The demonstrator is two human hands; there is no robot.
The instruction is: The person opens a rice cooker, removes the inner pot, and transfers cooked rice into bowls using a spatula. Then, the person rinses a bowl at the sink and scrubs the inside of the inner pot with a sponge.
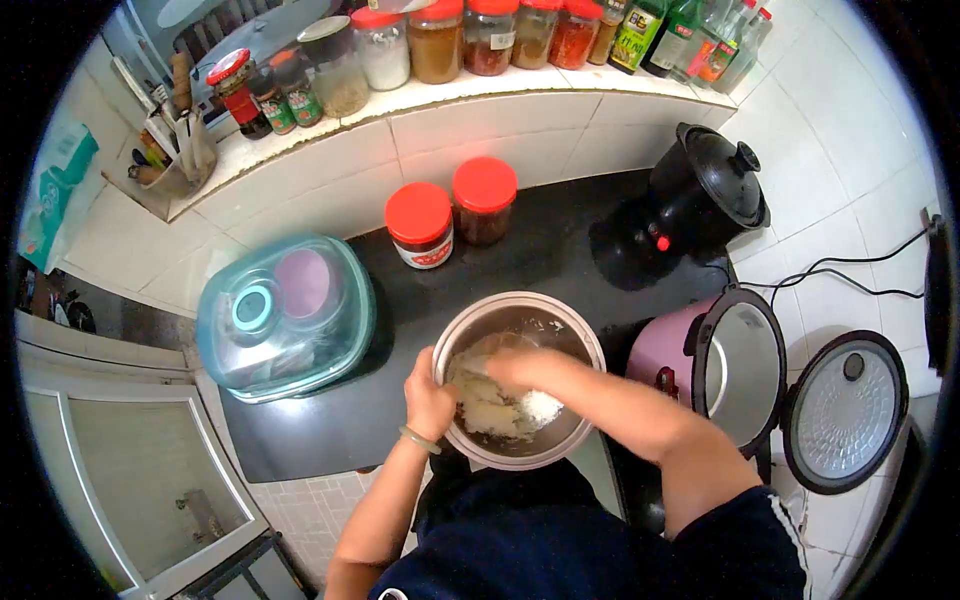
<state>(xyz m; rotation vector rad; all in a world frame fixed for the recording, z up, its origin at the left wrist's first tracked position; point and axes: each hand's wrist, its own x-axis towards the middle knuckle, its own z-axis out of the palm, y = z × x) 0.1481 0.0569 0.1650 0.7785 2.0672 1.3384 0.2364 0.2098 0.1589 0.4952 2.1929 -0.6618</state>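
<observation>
A round metal pot stands at the front edge of the black counter. Inside it lies a pale, crumbly dough-like mass, with a patch of white powder on its right side. My left hand grips the pot's left rim, fingers closed over it, a bangle on the wrist. My right hand reaches into the pot from the right and touches the mass; its fingers are blurred and partly hidden.
Two red-lidded jars stand behind the pot. A lidded teal container is at the left, an open pink rice cooker at the right, a black lidded pot behind it. Jars and bottles line the ledge.
</observation>
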